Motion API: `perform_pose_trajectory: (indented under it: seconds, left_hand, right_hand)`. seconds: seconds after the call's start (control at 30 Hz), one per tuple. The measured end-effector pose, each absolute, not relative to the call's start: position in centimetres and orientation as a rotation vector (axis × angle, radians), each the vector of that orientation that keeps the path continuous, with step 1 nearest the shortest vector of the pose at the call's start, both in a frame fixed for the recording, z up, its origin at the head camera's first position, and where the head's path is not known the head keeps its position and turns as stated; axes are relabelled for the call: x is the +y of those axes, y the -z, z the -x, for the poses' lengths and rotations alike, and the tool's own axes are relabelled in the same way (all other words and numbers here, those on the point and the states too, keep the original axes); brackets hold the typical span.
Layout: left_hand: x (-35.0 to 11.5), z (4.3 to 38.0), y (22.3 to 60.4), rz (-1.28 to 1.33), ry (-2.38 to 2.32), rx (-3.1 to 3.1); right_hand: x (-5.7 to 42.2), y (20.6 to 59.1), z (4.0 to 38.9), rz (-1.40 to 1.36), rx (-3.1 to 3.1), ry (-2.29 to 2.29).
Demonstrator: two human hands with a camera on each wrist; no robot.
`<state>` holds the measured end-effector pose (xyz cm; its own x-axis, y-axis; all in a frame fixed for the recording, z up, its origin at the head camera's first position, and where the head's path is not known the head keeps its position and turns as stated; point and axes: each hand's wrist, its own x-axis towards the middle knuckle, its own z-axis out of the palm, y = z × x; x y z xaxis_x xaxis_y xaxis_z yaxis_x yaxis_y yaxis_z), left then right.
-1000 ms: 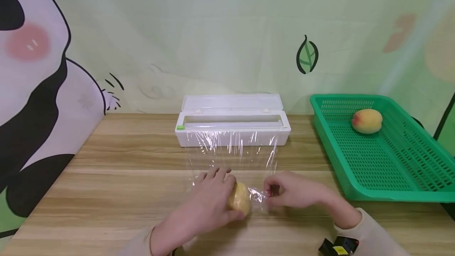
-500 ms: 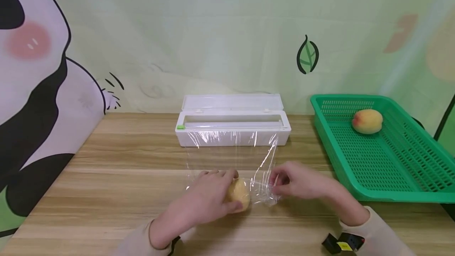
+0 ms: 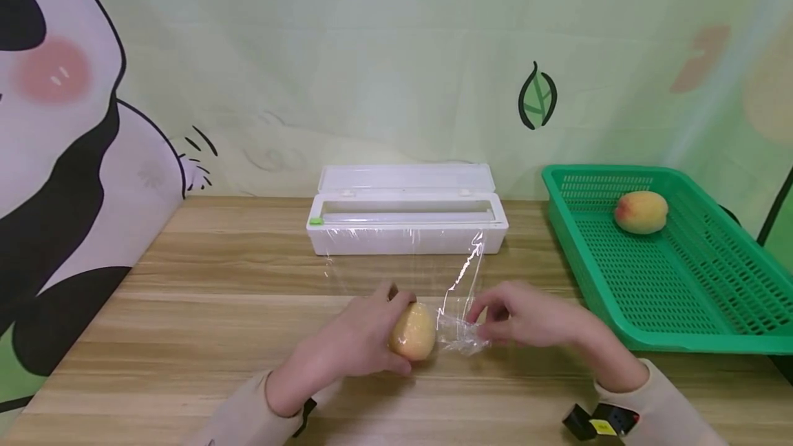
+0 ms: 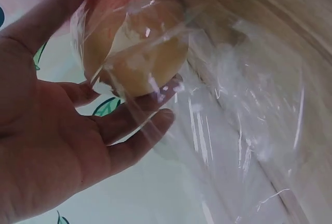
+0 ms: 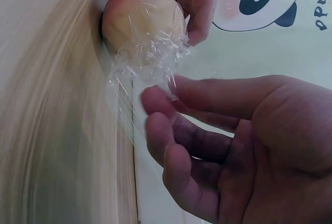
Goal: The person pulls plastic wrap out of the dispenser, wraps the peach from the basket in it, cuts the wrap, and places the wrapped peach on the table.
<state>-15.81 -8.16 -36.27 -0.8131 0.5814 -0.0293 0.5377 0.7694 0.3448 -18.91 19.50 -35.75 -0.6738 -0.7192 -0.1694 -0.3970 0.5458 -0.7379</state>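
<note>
A yellow-pink peach [image 3: 413, 332] stands at the front middle of the table, partly covered by clear plastic wrap [image 4: 202, 125]. My left hand [image 3: 365, 332] grips it from the left, the thumb on one side and the fingers on the other. In the right wrist view, crumpled film gathers at the peach's [image 5: 142, 19] near side. Thumb and forefinger of my right hand [image 3: 526, 315] pinch that loose film, just right of the fruit. From there the film runs back to a white wrap dispenser [image 3: 407, 241], whose lid is raised.
At the right stands a green plastic basket [image 3: 582, 274] with a second peach [image 3: 641, 212] in it. A small green slider [image 3: 316, 221] sits at the dispenser's left end. Behind the wooden table [image 3: 204, 308] hangs a printed cloth [image 3: 409, 74] with a panda.
The peach has turned and shifted slightly away from me in my left hand. My right hand has moved a little right and back, and more film is bunched beside the fruit.
</note>
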Motion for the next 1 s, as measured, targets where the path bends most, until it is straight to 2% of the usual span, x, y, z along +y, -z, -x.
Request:
perform_pose_trajectory:
  seconds: [0.17,0.43,0.73,1.0]
  left_hand:
    - [-8.1,16.3,36.3,-0.92,-0.456,2.843]
    - [-8.2,17.0,36.1,-0.856,-0.504,2.866]
    - [-8.4,17.5,36.0,-0.856,-0.507,2.872]
    - [-8.5,17.7,35.7,-0.907,-0.496,2.909]
  right_hand:
    - [19.5,35.7,19.0,0.911,2.37,0.907]
    - [19.8,35.6,18.7,0.759,2.504,0.801]
    - [18.9,36.9,18.9,0.81,2.509,0.854]
    - [19.3,36.6,19.2,0.868,2.514,0.863]
